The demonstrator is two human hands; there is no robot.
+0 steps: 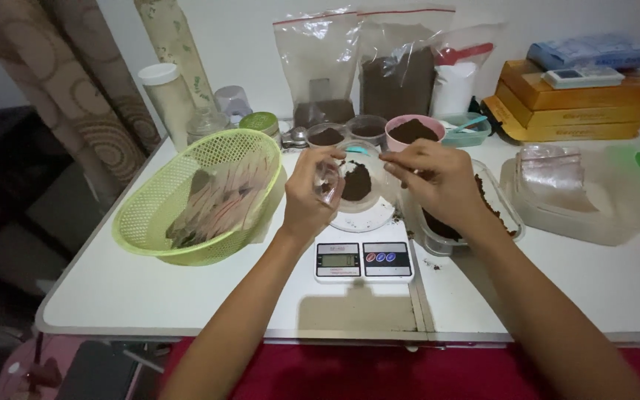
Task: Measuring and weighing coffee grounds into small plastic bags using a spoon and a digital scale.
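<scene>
The left hand [311, 194] has its grip closed on a small clear plastic bag [329, 181], held just above the white kitchen scale [363, 255] at the middle of the worktop [187, 296]. The right hand [438, 178] hovers beside it with fingertips pinched together over the dish of brown powder [357, 185] on the scale; whether they hold anything I cannot tell. A green basket [187, 196] of sachets sits left

Both hands raised, left hand [311, 194] and right hand [438, 181] pinching.

basket [150, 215] lime green | scale [364, 259] white | cup [412, 122] pink | boxes [579, 104] yellow
</scene>
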